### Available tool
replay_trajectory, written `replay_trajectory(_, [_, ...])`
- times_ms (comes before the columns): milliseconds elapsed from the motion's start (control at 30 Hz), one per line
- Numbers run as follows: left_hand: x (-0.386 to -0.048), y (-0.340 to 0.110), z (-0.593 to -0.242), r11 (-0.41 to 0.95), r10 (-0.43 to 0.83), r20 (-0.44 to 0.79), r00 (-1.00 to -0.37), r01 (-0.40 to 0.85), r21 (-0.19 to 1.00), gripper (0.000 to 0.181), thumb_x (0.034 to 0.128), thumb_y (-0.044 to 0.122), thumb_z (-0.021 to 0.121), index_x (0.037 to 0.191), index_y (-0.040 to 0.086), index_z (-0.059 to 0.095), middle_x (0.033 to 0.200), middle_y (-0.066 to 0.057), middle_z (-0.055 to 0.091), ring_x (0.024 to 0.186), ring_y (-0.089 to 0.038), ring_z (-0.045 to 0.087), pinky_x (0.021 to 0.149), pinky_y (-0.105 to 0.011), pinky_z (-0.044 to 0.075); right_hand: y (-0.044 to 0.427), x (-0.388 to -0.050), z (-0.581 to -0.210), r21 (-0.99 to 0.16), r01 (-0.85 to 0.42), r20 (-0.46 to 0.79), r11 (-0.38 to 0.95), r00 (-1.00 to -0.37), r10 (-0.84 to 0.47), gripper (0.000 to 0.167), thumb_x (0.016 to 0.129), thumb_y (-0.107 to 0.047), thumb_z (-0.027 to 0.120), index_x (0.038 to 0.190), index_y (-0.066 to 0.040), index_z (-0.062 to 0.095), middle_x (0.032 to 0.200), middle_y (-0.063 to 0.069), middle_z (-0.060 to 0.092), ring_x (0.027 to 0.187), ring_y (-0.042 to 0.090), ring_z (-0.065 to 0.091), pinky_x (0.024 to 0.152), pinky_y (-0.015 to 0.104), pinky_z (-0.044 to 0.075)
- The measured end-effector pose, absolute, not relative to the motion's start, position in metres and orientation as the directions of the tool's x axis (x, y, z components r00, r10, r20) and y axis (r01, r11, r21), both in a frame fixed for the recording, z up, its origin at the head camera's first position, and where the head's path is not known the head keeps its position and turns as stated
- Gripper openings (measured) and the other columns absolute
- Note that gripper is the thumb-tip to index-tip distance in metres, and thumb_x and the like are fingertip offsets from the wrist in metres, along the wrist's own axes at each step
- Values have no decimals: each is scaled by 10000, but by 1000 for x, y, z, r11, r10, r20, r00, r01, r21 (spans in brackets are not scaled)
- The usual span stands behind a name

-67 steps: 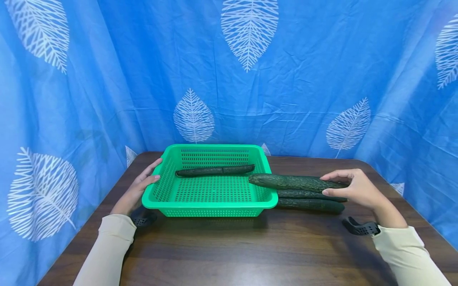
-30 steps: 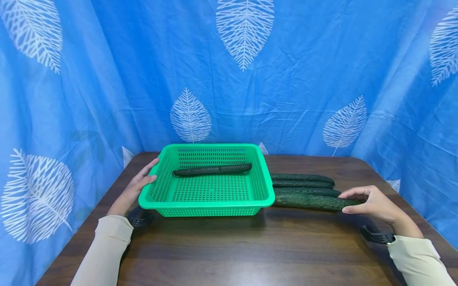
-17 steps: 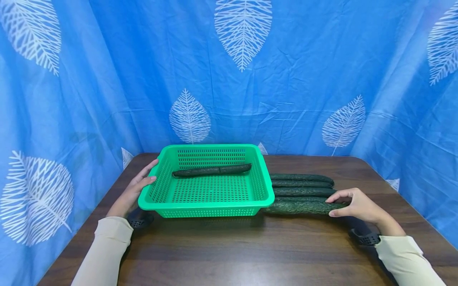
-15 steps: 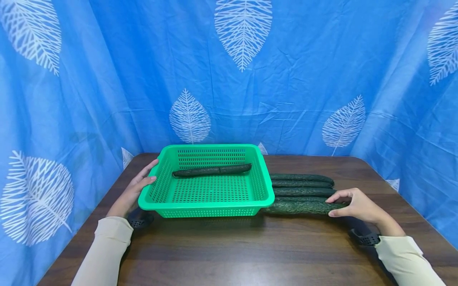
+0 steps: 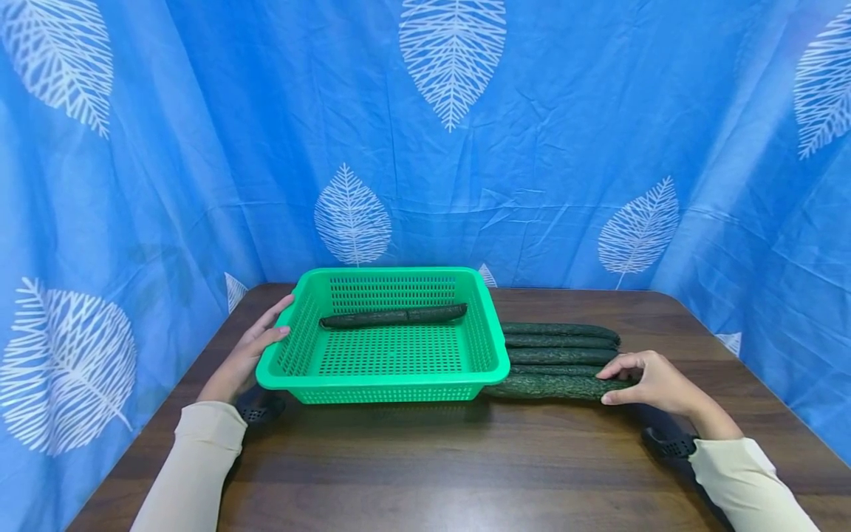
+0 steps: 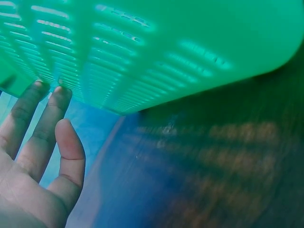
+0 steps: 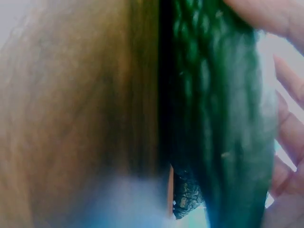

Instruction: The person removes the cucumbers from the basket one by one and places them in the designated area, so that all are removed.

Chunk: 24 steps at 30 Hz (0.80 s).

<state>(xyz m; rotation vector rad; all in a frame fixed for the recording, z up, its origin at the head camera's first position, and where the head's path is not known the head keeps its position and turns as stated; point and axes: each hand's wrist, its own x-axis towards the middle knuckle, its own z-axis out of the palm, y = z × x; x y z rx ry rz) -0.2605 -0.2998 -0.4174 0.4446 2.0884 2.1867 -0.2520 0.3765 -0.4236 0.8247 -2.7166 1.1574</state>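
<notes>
My right hand pinches the right end of the nearest dark green cucumber, thumb in front and fingers behind. That cucumber fills the middle of the right wrist view. It lies at the front of a row of several cucumbers on the table, their left ends hidden by the green plastic basket. One more cucumber lies crosswise inside the basket. At the basket's left side my left hand touches the wall. In the left wrist view, fairly straight fingertips meet its slotted side.
A dark brown wooden table carries everything. Behind it and along both sides hangs a blue curtain with white leaf prints. The basket's raised right rim stands beside the cucumber row.
The cucumber in my right hand was raised over the others and the basket's right rim; it came down to the front of the row and slid left. My left hand has stayed at the basket.
</notes>
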Motion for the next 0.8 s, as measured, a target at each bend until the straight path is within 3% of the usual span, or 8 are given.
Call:
replay_trajectory(300, [-261,-300,-418,-55,258,155,-953,146,988,673,1165,188,455,1754,133,134,1346,96,598,1096,-74,701,864,-270,615,375,-252,-422,-524,-577,318,627,-815,-484,308,718,-34,995,980,-105,850,940,-101,626,773,93,473,651,268,397])
replay_trajectory(533, [-262,-300,-419,-59,258,153,-954,142,988,659,1166,196,460,1752,157,161,1351,89,604,1096,-75,701,867,-269,614,378,-253,-421,-535,-596,306,600,-798,-519,321,730,-17,981,998,-95,824,901,-116,614,731,168,394,620,292,323])
replay_trajectory(800, [-261,-300,-419,-69,255,153,-955,140,988,653,1167,194,461,1750,163,169,1341,90,608,1084,-76,707,859,-270,618,374,-251,-410,-600,-550,297,581,-828,-476,234,890,6,860,1114,-18,799,1066,-66,728,920,81,591,693,271,487])
